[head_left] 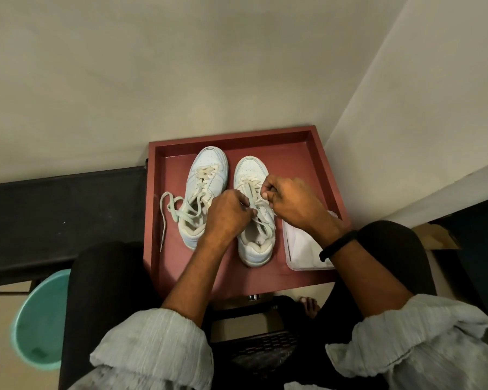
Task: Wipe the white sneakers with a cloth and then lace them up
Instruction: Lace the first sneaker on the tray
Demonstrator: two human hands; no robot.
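Observation:
Two white sneakers stand side by side, toes pointing away, in a dark red tray (316, 153). The left sneaker (206, 175) has loose laces (168, 209) trailing off to its left. Over the right sneaker (255, 249), my left hand (227, 213) pinches a lace at the shoe's left side. My right hand (289, 202) has its fingers curled on a lace end at the shoe's right side. Both hands hide the middle of that shoe's lacing. A white cloth lies in a clear container (302, 249) at the tray's right, partly under my right wrist.
The tray sits in a corner between two pale walls. A black bench (54, 215) runs to the left. A teal bucket (37, 319) stands on the floor at lower left. My knees in black trousers flank the tray's near edge. A cardboard piece (437, 235) lies at right.

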